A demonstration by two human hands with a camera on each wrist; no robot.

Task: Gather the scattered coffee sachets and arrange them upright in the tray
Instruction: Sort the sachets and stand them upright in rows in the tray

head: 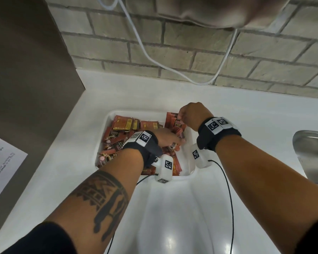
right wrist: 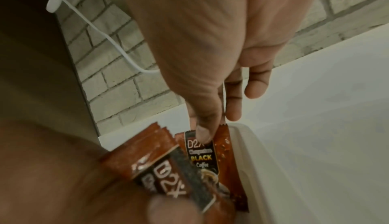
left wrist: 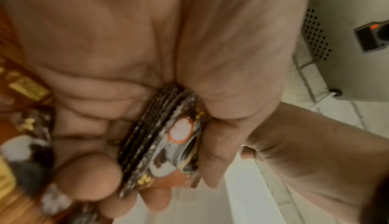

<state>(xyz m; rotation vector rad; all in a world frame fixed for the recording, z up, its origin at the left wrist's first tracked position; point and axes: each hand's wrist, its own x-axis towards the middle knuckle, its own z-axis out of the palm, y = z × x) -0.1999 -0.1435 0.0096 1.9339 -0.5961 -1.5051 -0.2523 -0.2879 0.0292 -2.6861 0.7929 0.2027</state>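
A white tray (head: 106,125) on the counter holds several red-brown coffee sachets (head: 121,125), most lying flat in a heap. My left hand (head: 170,139) is inside the tray and grips a stack of sachets (left wrist: 164,146) between thumb and curled fingers. My right hand (head: 188,114) is at the tray's far right corner. Its thumb and fingers pinch the top edge of an upright sachet (right wrist: 207,152) that stands against the tray wall (right wrist: 258,161). Two more sachets (right wrist: 166,164) lean beside it.
A brick wall (head: 191,52) with a hanging white cable (head: 145,52) runs behind the counter. A dark panel (head: 26,70) stands at left, with a printed sheet (head: 2,165) below it. A steel sink (head: 312,153) sits at the right edge.
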